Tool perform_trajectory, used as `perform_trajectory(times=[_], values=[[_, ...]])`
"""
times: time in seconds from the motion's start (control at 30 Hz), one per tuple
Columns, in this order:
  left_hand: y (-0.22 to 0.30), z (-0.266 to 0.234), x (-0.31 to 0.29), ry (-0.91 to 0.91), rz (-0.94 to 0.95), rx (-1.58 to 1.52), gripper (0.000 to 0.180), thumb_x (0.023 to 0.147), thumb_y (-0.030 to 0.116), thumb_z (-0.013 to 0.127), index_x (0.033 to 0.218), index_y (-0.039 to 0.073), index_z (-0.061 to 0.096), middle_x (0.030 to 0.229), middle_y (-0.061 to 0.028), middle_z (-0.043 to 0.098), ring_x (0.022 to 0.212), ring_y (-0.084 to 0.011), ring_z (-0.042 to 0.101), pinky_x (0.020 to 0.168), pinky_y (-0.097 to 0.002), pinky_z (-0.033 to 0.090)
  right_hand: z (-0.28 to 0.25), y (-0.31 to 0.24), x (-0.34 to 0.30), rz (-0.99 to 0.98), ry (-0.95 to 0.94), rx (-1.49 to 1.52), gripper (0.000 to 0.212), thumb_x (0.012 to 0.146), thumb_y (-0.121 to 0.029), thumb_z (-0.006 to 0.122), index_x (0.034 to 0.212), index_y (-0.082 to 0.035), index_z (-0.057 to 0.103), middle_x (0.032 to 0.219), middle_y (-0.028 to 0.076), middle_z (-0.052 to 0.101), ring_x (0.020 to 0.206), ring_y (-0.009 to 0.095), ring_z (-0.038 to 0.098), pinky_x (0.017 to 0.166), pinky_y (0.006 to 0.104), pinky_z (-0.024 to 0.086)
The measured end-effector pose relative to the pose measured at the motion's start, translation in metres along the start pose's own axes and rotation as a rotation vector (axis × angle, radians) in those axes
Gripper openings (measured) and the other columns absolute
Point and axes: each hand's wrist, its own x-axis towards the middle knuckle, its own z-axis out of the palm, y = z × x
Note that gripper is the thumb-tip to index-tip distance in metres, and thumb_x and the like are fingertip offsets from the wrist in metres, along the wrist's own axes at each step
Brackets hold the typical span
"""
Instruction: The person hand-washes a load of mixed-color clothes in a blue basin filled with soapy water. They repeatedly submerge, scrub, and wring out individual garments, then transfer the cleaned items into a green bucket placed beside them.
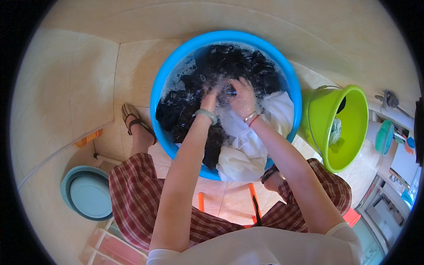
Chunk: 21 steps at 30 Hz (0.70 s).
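Observation:
A round blue tub (160, 70) of sudsy water stands before me, holding dark wet clothes (238, 62) and white cloth (240, 164). Both my hands are low in the tub amid splashing water. My left hand (210, 100), below a pale green bangle (206, 115), reaches into the water beside the dark clothes; its fingers are hidden by splash and blur. Just to its right is my right hand (243, 99), its bent fingers apart at the edge of the dark clothes. White cloth lies beside and under the right wrist, and some spills over the tub's near rim.
Right of the tub stands a lime-green bucket (357, 132) with a few cloth items inside. Teal basins (90, 194) lean near the left wall. Orange legs (252, 198), seemingly of a stool, show between my knees. My sandalled foot (132, 119) is left of the tub. Tiled walls stand close behind.

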Motion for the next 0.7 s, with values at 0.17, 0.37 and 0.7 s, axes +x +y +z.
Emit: perform_trajectory(times=[0.17,0.37,0.7], values=[[0.034,-0.002,-0.045,-0.685,-0.163,-0.469,0.038,0.094,0.040,0.051,0.112,0.008,0.060,0.102,-0.0080,0.065,0.088,-0.0212,0.063,0.080,-0.0332,0.052,-0.067,-0.099,-0.038,-0.474,-0.124,0.128,0.039,0.062,-0.003,0.067,0.097,-0.019,0.066,0.095,0.005,0.058,0.088,0.030,0.050,0.080,0.0369,0.045],[0.026,0.007,-0.117,-0.670,-0.178,-0.376,0.034,0.095,0.036,0.050,0.110,0.007,0.061,0.101,-0.0078,0.065,0.086,-0.0205,0.063,0.079,-0.0326,0.052,-0.101,-0.146,-0.071,-0.487,-0.023,0.052,0.047,0.070,-0.021,0.071,0.116,-0.024,0.062,0.092,0.000,0.054,0.090,0.024,0.048,0.077,0.0348,0.043],[0.020,0.026,-0.114,-0.645,-0.029,-0.379,0.038,0.095,0.038,0.048,0.113,0.007,0.059,0.106,-0.0075,0.064,0.092,-0.0201,0.063,0.083,-0.0325,0.051,-0.097,-0.155,-0.061,-0.316,0.331,0.066,0.020,0.067,-0.027,0.075,0.082,-0.019,0.065,0.079,0.001,0.051,0.072,0.023,0.051,0.053,0.0316,0.045]])
